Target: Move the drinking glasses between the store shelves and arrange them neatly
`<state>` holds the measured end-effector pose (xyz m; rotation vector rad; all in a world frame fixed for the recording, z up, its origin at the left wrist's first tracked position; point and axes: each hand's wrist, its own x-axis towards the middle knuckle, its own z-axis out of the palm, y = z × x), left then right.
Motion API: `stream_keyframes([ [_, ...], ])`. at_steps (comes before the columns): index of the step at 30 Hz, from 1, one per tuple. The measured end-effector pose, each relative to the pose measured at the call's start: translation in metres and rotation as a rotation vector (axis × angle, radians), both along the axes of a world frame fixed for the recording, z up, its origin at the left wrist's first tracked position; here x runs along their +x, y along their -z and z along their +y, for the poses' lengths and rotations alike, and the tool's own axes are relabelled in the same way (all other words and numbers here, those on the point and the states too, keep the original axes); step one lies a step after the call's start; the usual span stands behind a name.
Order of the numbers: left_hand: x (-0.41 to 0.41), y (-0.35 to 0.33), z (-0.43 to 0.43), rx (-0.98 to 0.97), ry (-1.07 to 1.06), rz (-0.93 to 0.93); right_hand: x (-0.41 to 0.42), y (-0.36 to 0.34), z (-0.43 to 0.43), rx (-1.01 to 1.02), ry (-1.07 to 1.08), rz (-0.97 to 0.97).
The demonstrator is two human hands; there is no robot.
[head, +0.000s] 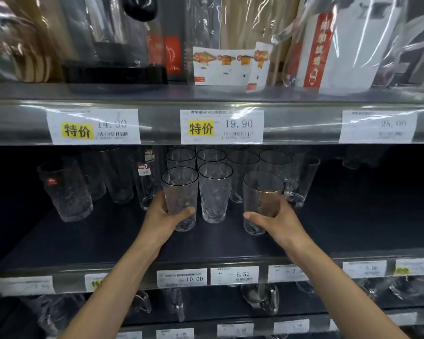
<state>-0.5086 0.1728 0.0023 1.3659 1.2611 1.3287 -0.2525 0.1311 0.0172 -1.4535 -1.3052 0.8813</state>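
Two upright glasses [179, 187] [262, 189] sit gripped in the hands [160, 215] [277, 220], one each.

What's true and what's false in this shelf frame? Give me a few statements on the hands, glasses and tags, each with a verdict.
1. The left hand grips the left glass, and the right hand grips the right glass. True.
2. The middle glass between them lies on its side. False: it stands upright.
3. The price tag above the middle glass reads 19.90. True.
4. Both held glasses are full of water. False: both are empty.
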Motion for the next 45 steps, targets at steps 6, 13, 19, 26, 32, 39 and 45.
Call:
stream_keyframes([
  [6,0.0,0.004,0.005,0.029,-0.046,0.026,0.002,0.016,0.026,-0.031,-0.037,-0.004],
  [13,-0.002,0.019,0.018,0.045,-0.113,0.026,0.002,0.023,0.035,-0.002,-0.055,0.012],
  [19,-0.004,0.02,0.017,0.038,-0.131,0.088,0.002,0.025,0.036,0.001,-0.071,0.029],
  [26,-0.004,0.018,0.015,0.039,-0.139,0.107,0.004,0.027,0.037,0.01,-0.109,0.045],
  [32,-0.003,0.015,0.012,0.031,-0.11,0.114,0.005,0.029,0.038,0.006,-0.128,0.056],
  [39,-0.003,0.015,0.012,0.021,-0.097,0.113,0.006,0.031,0.039,-0.001,-0.136,0.046],
  [45,-0.003,0.015,0.011,0.015,-0.101,0.126,0.006,0.03,0.039,-0.003,-0.131,0.033],
])
